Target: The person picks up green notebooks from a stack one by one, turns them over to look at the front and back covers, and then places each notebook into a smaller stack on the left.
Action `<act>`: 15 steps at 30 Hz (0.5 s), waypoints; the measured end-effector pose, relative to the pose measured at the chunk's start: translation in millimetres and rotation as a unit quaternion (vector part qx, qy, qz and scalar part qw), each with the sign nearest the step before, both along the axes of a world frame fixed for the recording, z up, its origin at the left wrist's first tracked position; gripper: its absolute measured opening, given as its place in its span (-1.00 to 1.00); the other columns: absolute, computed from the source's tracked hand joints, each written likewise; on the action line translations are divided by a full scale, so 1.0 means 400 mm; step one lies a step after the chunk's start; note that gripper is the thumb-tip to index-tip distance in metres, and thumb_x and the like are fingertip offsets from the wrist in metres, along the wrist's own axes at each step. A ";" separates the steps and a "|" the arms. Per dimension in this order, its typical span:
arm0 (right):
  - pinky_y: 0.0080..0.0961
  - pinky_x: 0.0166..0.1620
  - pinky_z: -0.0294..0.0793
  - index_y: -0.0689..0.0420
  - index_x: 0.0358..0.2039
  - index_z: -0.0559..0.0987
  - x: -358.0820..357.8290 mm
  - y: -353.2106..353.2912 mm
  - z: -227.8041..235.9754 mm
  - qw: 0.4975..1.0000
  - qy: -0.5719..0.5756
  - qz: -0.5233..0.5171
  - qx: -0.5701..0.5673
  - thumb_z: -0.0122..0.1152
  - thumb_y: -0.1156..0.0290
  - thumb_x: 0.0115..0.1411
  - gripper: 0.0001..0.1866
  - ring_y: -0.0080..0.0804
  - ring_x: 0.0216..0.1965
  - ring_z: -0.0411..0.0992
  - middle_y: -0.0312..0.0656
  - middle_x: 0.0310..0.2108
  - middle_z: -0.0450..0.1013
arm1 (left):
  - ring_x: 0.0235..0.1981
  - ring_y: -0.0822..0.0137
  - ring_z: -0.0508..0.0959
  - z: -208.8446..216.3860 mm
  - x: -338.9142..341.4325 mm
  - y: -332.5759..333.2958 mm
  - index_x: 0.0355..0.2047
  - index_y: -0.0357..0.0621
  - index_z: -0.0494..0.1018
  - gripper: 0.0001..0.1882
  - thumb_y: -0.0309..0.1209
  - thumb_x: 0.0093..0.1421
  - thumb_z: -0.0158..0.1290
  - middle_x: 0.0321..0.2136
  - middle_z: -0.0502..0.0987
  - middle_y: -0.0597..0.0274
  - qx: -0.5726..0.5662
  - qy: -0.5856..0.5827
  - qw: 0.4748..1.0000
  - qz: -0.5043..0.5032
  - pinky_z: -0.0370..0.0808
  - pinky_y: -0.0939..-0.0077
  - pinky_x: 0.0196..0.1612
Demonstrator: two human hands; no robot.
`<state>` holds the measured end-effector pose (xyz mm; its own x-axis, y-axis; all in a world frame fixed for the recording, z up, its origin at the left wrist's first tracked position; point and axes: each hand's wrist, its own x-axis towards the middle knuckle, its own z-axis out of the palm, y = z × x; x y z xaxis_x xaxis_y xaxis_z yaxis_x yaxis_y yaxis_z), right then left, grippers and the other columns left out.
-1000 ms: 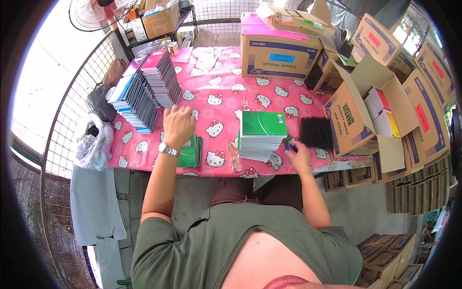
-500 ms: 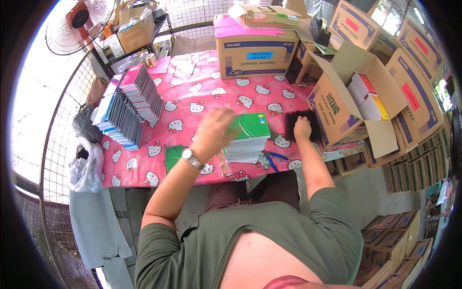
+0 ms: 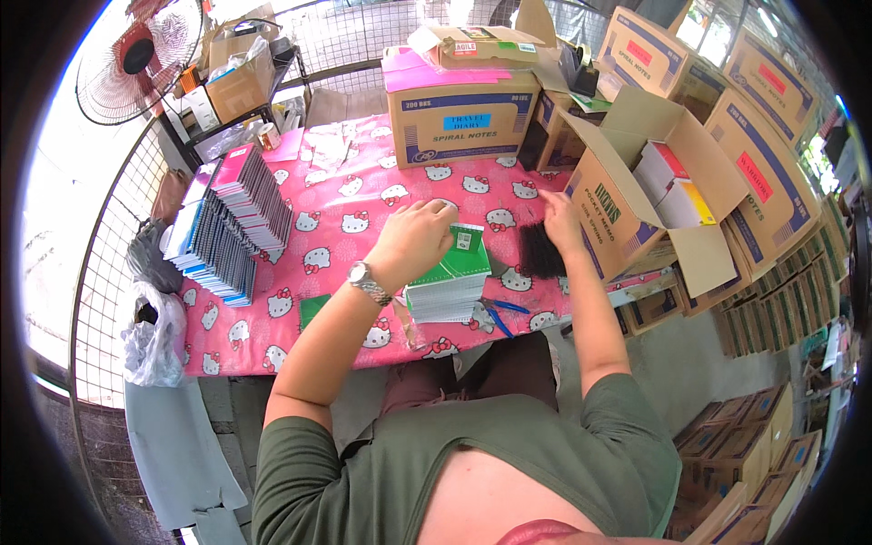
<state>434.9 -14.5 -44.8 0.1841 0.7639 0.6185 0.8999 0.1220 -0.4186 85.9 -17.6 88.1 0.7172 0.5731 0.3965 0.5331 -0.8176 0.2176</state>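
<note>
A stack of green-covered notebooks (image 3: 445, 295) stands near the table's front edge. Over the left and far side of its top green notebook (image 3: 454, 263) lies my left hand (image 3: 413, 241), wearing a wristwatch, with fingers bent around the cover; the fingertips are partly hidden. To the right, my right hand (image 3: 561, 221) is raised just above a bundle of thin black strands (image 3: 542, 252), its thumb and finger drawn together. Whatever is between them is too fine to make out. Blue-handled pliers (image 3: 501, 313) lie beside the stack. Another green cover (image 3: 312, 310) shows left of my left forearm.
Tall stacks of notebooks (image 3: 211, 256) stand at the left, with a plastic bag (image 3: 153, 334) at the table edge. An open carton (image 3: 607, 225) with packs inside is on the right. A closed carton (image 3: 463, 127) sits at the back; a fan (image 3: 138, 56) stands far left.
My right hand has lifted off the black bundle, fingers now pinched. My left hand has settled on the notebook stack, whose top now shows a white-edged cover with a printed code. The view has shifted slightly.
</note>
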 end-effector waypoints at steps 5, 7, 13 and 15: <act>-0.42 0.00 0.43 0.06 -0.12 0.69 -0.276 -0.115 0.199 0.950 0.188 0.248 0.003 0.29 0.47 0.17 -0.76 -0.36 -0.15 0.48 -0.23 -0.25 0.58 | -0.15 0.15 0.53 -0.050 0.023 0.005 -0.26 -0.11 0.45 -0.79 -0.24 0.25 0.04 -0.32 0.56 0.15 0.060 -0.047 0.996 0.047 0.31 0.18 0.03; -0.40 -0.03 0.44 0.06 -0.15 0.69 -0.297 -0.133 0.220 0.950 0.178 0.258 0.007 0.30 0.47 0.15 -0.77 -0.35 -0.17 0.47 -0.24 -0.27 0.56 | -0.18 0.16 0.53 -0.052 0.028 0.010 -0.26 -0.10 0.45 -0.77 -0.20 0.27 0.05 -0.34 0.56 0.17 0.075 -0.053 0.995 0.046 0.33 0.20 0.01; -0.47 -0.13 0.45 0.09 -0.19 0.68 -0.344 -0.163 0.248 0.952 0.174 0.249 0.033 0.28 0.48 0.16 -0.82 -0.38 -0.23 0.45 -0.26 -0.39 0.47 | -0.22 0.16 0.53 -0.056 0.027 0.009 -0.30 -0.08 0.46 -0.76 -0.17 0.27 0.06 -0.37 0.56 0.21 0.081 -0.062 0.994 0.041 0.33 0.22 -0.03; -0.50 -0.18 0.45 0.09 -0.19 0.68 -0.352 -0.169 0.257 0.948 0.191 0.255 -0.003 0.29 0.48 0.16 -0.81 -0.40 -0.26 0.44 -0.26 -0.39 0.44 | -0.23 0.17 0.53 -0.058 0.025 0.009 -0.32 -0.07 0.47 -0.76 -0.17 0.27 0.06 -0.37 0.56 0.21 0.083 -0.067 0.993 0.041 0.33 0.22 -0.04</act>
